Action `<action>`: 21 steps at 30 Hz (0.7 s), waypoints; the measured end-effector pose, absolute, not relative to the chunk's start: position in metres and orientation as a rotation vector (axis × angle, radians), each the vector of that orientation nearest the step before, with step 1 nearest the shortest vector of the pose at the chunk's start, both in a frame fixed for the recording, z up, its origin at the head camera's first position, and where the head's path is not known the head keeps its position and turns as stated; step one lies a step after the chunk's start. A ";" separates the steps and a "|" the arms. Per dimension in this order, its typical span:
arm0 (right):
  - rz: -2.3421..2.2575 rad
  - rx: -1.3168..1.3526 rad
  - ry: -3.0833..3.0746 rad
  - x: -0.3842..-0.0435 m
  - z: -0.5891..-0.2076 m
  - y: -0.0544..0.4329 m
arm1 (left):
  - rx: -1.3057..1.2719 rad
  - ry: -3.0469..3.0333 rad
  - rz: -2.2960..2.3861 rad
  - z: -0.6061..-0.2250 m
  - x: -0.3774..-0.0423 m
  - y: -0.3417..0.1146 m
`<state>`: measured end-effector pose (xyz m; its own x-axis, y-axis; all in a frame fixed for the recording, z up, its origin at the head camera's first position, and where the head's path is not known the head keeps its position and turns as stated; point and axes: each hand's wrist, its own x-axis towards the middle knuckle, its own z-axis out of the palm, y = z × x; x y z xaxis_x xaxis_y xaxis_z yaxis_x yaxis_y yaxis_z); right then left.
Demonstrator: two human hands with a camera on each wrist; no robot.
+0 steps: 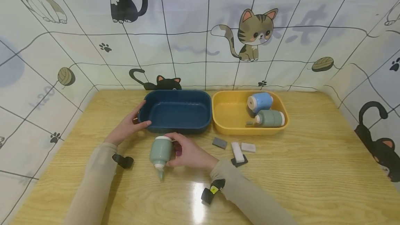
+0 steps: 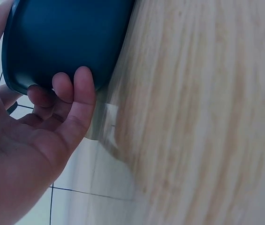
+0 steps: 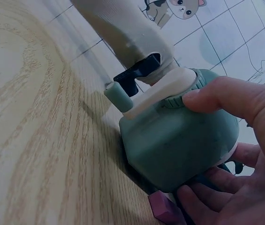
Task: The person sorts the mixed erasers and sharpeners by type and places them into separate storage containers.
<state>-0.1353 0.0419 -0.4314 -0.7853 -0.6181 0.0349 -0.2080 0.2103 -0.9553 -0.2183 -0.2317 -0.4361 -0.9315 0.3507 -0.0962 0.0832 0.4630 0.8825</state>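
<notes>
Clamping green squeeze bottle (image 1: 161, 151) in right hand (image 1: 190, 152), nozzle (image 1: 160, 175) toward near side, just near of navy tray (image 1: 176, 117). Gripping tray's left end with left hand (image 1: 127, 125). Showing purple block (image 3: 165, 208) beside bottle, cannot tell if held; second green bottle (image 1: 271, 118), blue container (image 1: 261, 102) in yellow tray (image 1: 231, 112), right.

No text, label, brand or number can be read. Pale, letter-like marks (image 1: 309, 23) show on the far backdrop (image 1: 187, 13), toward the right, and similar faint strokes (image 1: 42, 97) on its left side; both are too blurred to make out as words.
</notes>
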 end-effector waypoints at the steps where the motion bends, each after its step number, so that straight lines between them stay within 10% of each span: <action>1: -1.605 -0.769 2.116 -0.135 -0.431 0.043 | 0.374 2.447 1.459 -0.436 -0.218 -0.232; 21: -1.717 -0.823 1.956 -0.130 -0.424 0.061 | 0.370 2.435 1.467 -0.440 -0.220 -0.233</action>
<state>-0.1295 0.0612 -0.4245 -0.7424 -0.6656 0.0765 -0.1623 0.0679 -0.9844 -0.2204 -0.2331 -0.4403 -0.9295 0.3545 -0.1012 0.0763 0.4535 0.8880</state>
